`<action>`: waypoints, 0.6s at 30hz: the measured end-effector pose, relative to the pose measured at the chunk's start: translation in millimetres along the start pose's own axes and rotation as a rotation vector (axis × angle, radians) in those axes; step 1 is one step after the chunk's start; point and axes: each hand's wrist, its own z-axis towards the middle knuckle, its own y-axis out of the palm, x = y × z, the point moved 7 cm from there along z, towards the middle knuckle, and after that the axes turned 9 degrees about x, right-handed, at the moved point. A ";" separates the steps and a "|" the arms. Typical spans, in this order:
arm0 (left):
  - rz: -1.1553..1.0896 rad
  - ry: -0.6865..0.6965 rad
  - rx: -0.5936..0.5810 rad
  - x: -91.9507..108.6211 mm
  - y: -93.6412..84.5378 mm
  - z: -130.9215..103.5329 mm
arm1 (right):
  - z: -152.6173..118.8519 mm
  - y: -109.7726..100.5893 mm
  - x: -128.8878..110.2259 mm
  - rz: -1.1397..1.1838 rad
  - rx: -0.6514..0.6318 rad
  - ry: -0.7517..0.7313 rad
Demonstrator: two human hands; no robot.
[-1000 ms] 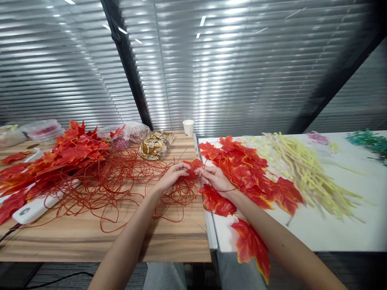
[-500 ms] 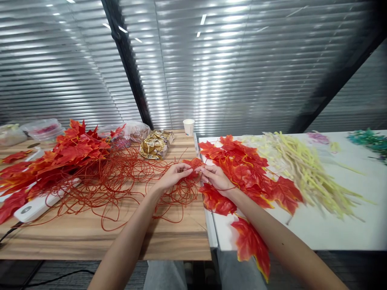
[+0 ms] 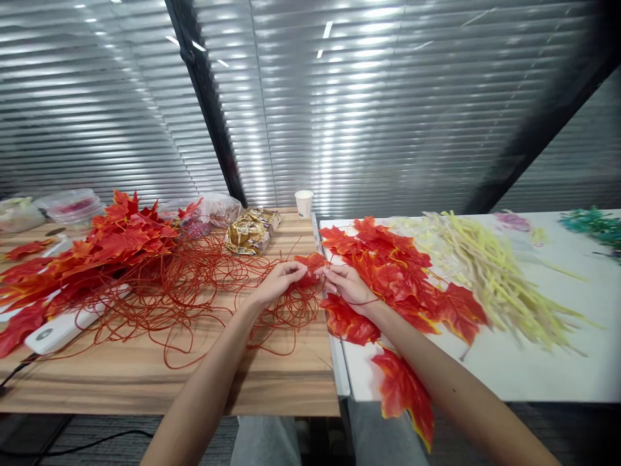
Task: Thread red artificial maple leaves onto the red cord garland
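My left hand (image 3: 281, 282) is closed in a pinch at a small red leaf (image 3: 310, 264), above the seam between the two tables. Close beside it on the right, my right hand (image 3: 347, 285) also pinches, with a thin red cord running by its wrist. The exact point that the fingertips grip is too small to tell. Beneath and left of the hands lies a tangle of red cord (image 3: 194, 285). A pile of red maple leaves (image 3: 398, 278) spreads behind and beside my right hand, and one leaf (image 3: 403, 391) hangs over the white table's front edge.
Another leaf heap (image 3: 130, 236) and a white power strip (image 3: 72, 323) lie on the wooden table (image 3: 281, 388) at left. Gold packets (image 3: 250, 232) and a paper cup (image 3: 304, 203) stand at the back. Yellow strips (image 3: 495, 278) cover part of the white table (image 3: 543, 375).
Both hands remain almost in the same place, still pinching close together. The view has shifted very slightly.
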 end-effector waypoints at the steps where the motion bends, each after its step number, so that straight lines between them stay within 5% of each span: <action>1: -0.003 -0.008 0.004 -0.3 -0.2 0.0 | -0.2 0.6 -0.2 0.003 -0.002 0.010; 18: -0.176 -0.081 0.047 -9.4 2.1 1.0 | 0.7 -0.3 1.0 0.095 0.036 0.089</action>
